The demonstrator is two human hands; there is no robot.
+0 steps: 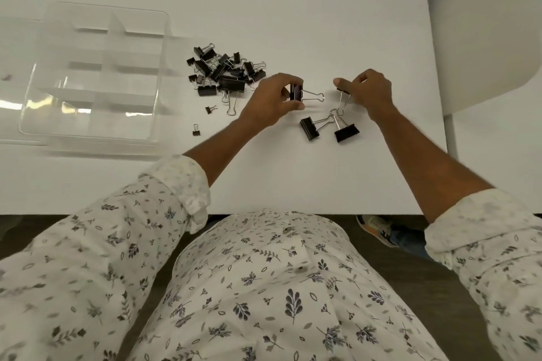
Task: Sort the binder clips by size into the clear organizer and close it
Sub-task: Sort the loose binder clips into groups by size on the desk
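Your rolled sleeves (pixel 187 184) sit nearest, so start there and go left to right: clear organizer (pixel 96 73) open and empty, main clip pile (pixel 223 70) just beside it. Left hand (pixel 272 99) is pinching a large clip (pixel 296 92); right hand (pixel 369 91) pinches another clip's wire handle (pixel 343 99), two large clips (pixel 328 127) below. I'd carry same-size ones over together; plenty of bare table (pixel 293 179) near you.

R hand (pixel 370 90) hides clip body, organizer (pixel 88 73) cut off
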